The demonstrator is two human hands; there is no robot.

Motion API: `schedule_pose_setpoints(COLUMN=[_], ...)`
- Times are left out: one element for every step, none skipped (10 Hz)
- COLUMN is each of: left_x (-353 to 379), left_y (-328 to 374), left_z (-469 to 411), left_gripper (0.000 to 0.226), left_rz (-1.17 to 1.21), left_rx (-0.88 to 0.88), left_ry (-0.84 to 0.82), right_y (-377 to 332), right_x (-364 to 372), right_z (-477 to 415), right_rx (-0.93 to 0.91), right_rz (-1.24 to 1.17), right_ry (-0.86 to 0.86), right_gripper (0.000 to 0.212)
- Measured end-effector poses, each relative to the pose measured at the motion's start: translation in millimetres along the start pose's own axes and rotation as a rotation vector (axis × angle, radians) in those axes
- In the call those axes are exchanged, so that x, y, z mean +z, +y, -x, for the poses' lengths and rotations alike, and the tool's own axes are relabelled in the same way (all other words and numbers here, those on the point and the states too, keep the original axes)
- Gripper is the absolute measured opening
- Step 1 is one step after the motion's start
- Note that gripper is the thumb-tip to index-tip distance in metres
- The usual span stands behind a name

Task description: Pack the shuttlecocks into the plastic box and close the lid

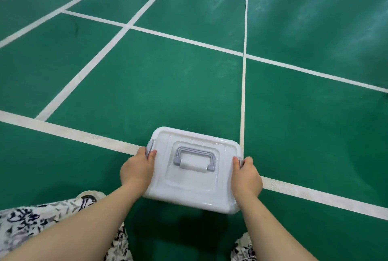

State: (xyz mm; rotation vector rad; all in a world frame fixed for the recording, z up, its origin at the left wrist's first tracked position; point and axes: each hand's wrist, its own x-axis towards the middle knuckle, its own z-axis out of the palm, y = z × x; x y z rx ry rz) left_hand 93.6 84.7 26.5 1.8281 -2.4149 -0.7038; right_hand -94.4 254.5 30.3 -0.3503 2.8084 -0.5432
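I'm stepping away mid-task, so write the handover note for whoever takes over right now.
Left hand: grips the white rectangular plastic box at its left grey latch.
Right hand: grips the box at the right grey latch.
Box: low over the green court floor; whether it rests there cannot be told. White lid on, grey carry handle folded flat.
Done: lid placed. No shuttlecocks in view; contents hidden.
Left: check both latches are snapped; not clear from here.

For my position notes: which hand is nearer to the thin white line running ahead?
Right. The right hand is over the thin white line; the left hand is across the plastic box from it.
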Motion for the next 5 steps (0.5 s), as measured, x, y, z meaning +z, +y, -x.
schedule_pose_setpoints(left_x=[2.6, 3.5, 3.9, -6.2, -31.1], left_y=[6.5, 10.5, 16.3, 30.3, 50.8], left_z=[-6.7, -4.3, -4.0, 1.6, 18.0], left_gripper=[0.04, 0.04, 0.037, 0.052, 0.065], left_rz=[-0.005, -0.014, 0.104, 0.172, 0.114], left_rx=[-0.01, -0.013, -0.081, -0.126, 0.037], left_ry=[0.005, -0.01, -0.098, -0.181, -0.132], right_y=[-8.2, -15.8, -24.9, -33.9, -47.5], right_x=[-3.0, -3.9, -6.4, -12.8, -30.7], right_z=[-12.2, -14.5, -9.4, 0.0, 14.8], right_rx=[-0.02, 0.009, 0.085, 0.115, -0.033], right_rz=[0.047, 0.061, 0.026, -0.073, -0.05], right_ry=[-0.01, -0.046, -0.153, -0.199, -0.151], right_gripper=[0.032, 0.031, 0.025, 0.048, 0.064])
